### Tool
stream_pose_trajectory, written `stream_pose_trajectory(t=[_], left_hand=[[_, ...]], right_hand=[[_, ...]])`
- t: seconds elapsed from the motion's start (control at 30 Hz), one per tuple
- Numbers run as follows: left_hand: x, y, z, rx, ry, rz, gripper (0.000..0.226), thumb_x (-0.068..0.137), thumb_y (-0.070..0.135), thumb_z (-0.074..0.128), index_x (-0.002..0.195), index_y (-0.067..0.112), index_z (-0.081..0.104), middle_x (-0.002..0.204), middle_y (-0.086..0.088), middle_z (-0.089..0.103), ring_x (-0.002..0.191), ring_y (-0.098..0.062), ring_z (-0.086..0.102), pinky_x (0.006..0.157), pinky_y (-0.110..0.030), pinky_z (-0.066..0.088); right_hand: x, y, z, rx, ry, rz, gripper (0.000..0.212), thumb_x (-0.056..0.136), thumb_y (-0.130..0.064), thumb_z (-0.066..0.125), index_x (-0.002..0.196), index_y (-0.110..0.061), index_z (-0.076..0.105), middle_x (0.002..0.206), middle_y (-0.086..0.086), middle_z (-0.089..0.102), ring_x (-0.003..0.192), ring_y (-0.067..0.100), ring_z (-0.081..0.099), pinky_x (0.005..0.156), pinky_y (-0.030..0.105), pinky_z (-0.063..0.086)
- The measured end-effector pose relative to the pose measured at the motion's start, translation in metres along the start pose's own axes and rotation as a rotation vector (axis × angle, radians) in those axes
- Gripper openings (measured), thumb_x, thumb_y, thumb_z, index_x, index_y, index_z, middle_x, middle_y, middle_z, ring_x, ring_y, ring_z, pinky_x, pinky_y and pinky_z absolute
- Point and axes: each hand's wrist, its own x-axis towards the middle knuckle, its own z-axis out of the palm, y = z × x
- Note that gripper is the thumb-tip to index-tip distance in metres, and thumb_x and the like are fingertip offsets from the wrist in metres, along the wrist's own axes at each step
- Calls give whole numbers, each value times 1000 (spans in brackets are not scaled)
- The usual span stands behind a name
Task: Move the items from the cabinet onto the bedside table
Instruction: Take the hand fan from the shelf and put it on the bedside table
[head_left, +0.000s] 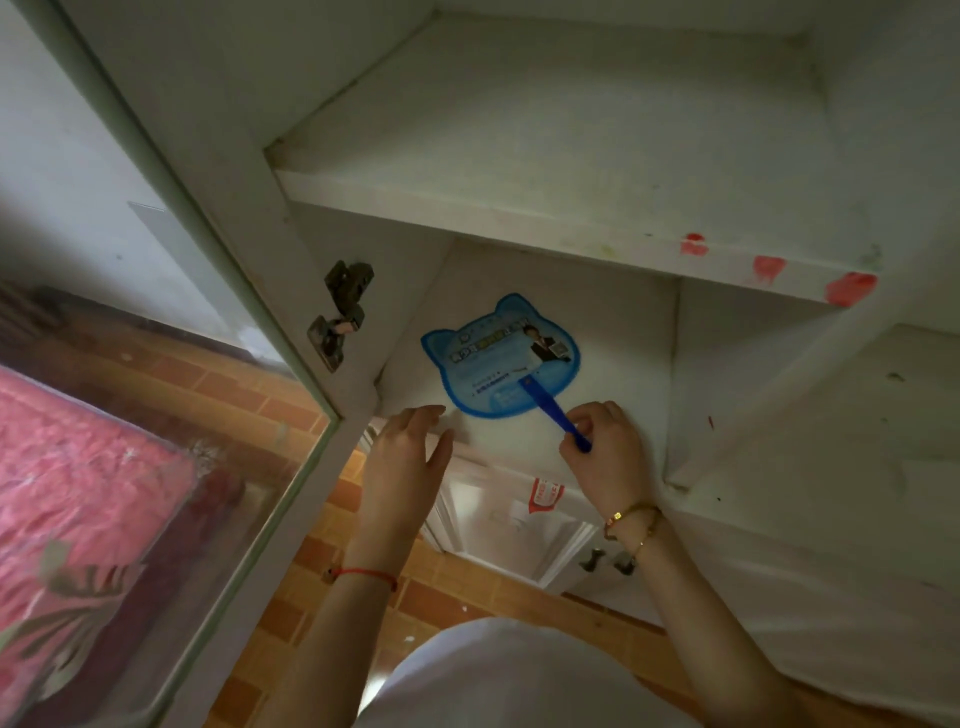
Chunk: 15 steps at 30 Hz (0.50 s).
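Observation:
A blue cat-shaped hand fan lies flat on the lower shelf of the white cabinet. Its blue handle points toward me. My right hand pinches the end of that handle at the shelf's front edge. My left hand hovers with straight fingers at the shelf's front left corner, beside the fan and holding nothing. The bedside table is not in view.
The glass cabinet door stands swung open on my left, with a red patterned bed seen through it. An upper shelf holds nothing visible. Lower cabinet doors and a tiled floor lie below.

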Motion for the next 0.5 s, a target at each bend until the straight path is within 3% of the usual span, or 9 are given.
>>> stream_pose_trajectory(t=[0.1,0.2,0.23,0.33,0.5], left_hand=[[-15,-3,4,-41,-29,-100,28,91,32,66,112,14,68,97,0,68,81,-14,62,69,-30,54],[-30,-1,8,-158,-52,-224,30,87,36,70,103,10,69,82,2,67,66,-7,60,56,-8,42],[-35,1,10,-221,-63,-280,31,86,37,72,102,10,68,78,3,67,63,-4,60,52,-7,41],[-45,4,17,-374,-125,-408,36,85,37,73,108,10,66,78,5,69,67,-2,64,54,-8,47],[-57,6,25,-650,-184,-523,43,85,21,74,121,6,56,99,-9,76,80,-16,74,70,-28,61]], right_hand=[[-27,9,-4,74,13,8,21,79,-3,66,97,-11,62,94,-2,52,72,2,50,62,4,42],[-52,18,-10,106,-16,-10,22,79,-2,67,98,-11,60,93,-5,50,77,-3,50,66,3,43],[-60,20,-12,115,-28,-15,22,78,-2,67,97,-11,60,93,-5,50,77,-2,51,66,4,44],[-81,25,-16,149,-43,-24,25,76,-1,69,94,-16,59,89,-10,50,77,0,52,65,6,44],[-102,27,-19,168,-41,9,24,78,-6,70,97,-16,60,90,-15,52,77,6,54,66,16,49]])
